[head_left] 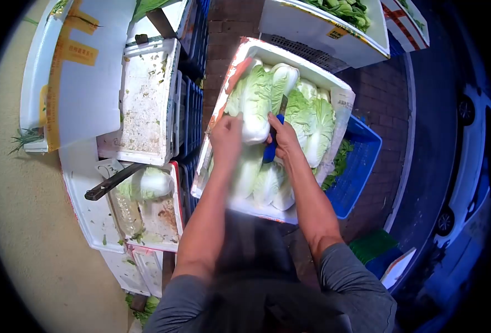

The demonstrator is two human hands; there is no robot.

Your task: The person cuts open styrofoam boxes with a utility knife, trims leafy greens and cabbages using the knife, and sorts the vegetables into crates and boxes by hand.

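Observation:
A napa cabbage point(256, 105) lies on top of others in a white foam box point(317, 72), its pale base toward me. My left hand point(226, 136) is at the left side of that base, fingers curled in against it and slightly blurred. Close to the right of the base, my right hand point(284, 139) is closed round the blue handle of a knife point(273, 144). The knife's dark blade points away from me, between this cabbage and its neighbours. More napa cabbages point(312, 122) fill the box around and beneath.
Left of me stand white foam trays point(145, 105) with leaf scraps, one holding a single napa cabbage point(151, 183) near a dark bar point(112, 182). A blue crate point(362, 161) with greens adjoins the box's right side. Another foam box point(334, 33) holds leafy greens; a white car point(467, 161) is beyond.

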